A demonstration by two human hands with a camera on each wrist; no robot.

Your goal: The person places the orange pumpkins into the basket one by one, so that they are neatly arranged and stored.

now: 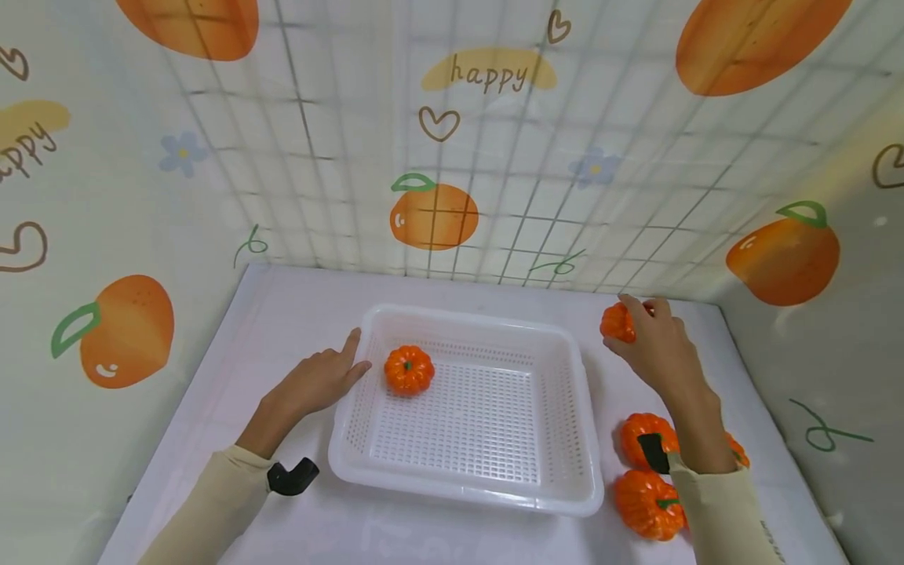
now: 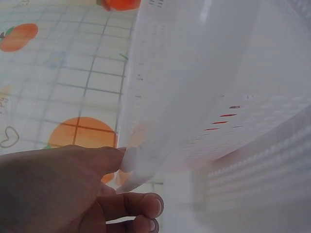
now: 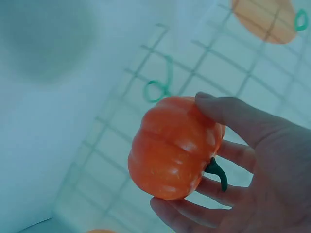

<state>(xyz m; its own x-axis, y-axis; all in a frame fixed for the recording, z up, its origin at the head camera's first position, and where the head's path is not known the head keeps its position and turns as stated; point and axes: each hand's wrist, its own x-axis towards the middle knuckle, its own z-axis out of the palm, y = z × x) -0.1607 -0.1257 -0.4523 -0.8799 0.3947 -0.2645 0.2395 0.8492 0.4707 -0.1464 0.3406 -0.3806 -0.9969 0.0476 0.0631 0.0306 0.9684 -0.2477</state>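
A white plastic basket (image 1: 466,502) with perforated sides stands mid-table, and one small orange pumpkin (image 1: 409,370) sits in its left part. My left hand (image 1: 318,379) grips the basket's left rim; the left wrist view shows thumb and finger at the rim (image 2: 146,165), the fingertip partly hidden behind it. Right of the basket's far corner, my right hand (image 1: 653,345) holds another orange pumpkin (image 1: 617,322). In the right wrist view, thumb and fingers surround this ribbed pumpkin (image 3: 170,150), its green stem turned toward the palm.
More orange pumpkins lie right of the basket, one (image 1: 646,502) nearer me and one (image 1: 641,435) behind it. My right forearm partly covers others there. A patterned cloth wall (image 1: 353,196) rises behind the white table (image 1: 297,306) and along both sides.
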